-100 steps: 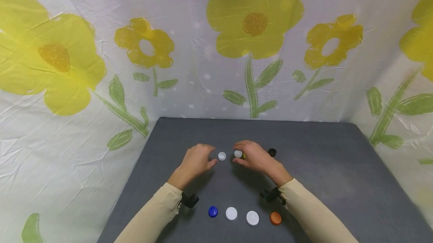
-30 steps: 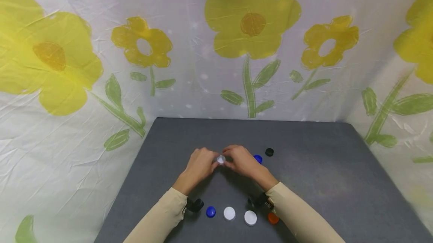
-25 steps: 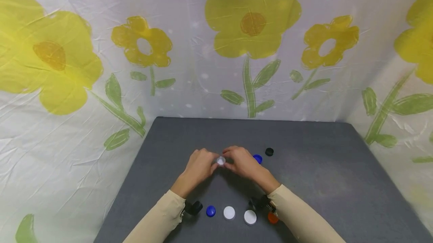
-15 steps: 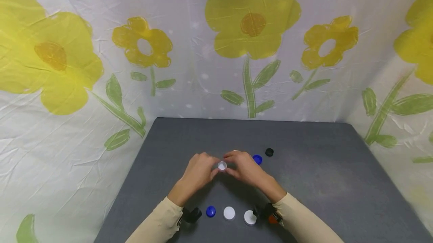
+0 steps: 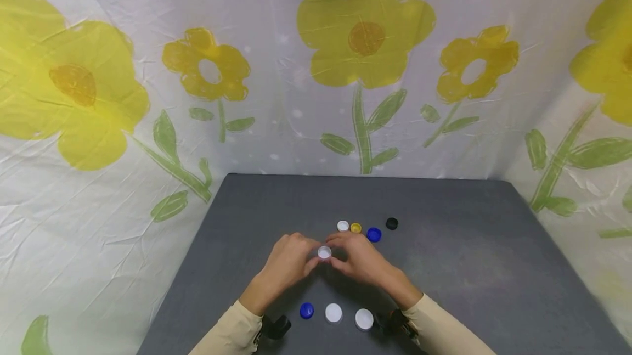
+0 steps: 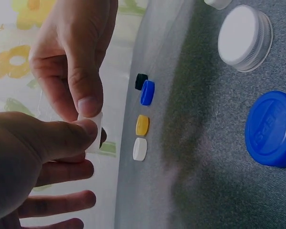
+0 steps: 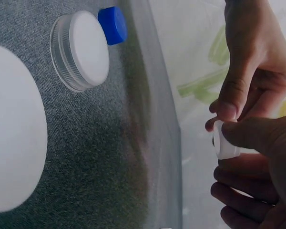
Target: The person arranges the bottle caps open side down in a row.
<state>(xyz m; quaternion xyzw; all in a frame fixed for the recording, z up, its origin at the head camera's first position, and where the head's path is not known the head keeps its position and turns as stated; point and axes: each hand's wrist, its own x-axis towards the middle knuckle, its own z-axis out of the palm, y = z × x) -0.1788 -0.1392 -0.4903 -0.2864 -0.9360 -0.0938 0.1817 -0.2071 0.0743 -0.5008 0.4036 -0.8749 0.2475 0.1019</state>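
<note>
The fingers of the left hand and the right hand are clamped on one pale cap; the left thumb and forefinger meet it from 9 o'clock, the right ones from 3 o'clock, so it sits between the two sets of fingertips; the wrist views show it lifted clear of the table, a thumb of each hand against it and the remaining fingers of each hand spread; part of its wall is covered by the thumbs.

With the pale cap as the clock's centre and the table's far edge at 12, a small white cap lies near, at 1 o'clock; a yellow cap sits just beside that one, at 2; a hollow blue cap lies between 2 and 3, and a black cap farther out, at 2; on the near side a blue lid lies at half past six, raised characters showing on its top in the left wrist view; a white lid lies at 6 o'clock and a second white lid at 5; beyond the table hangs a pale cloth printed with yellow flowers.
</note>
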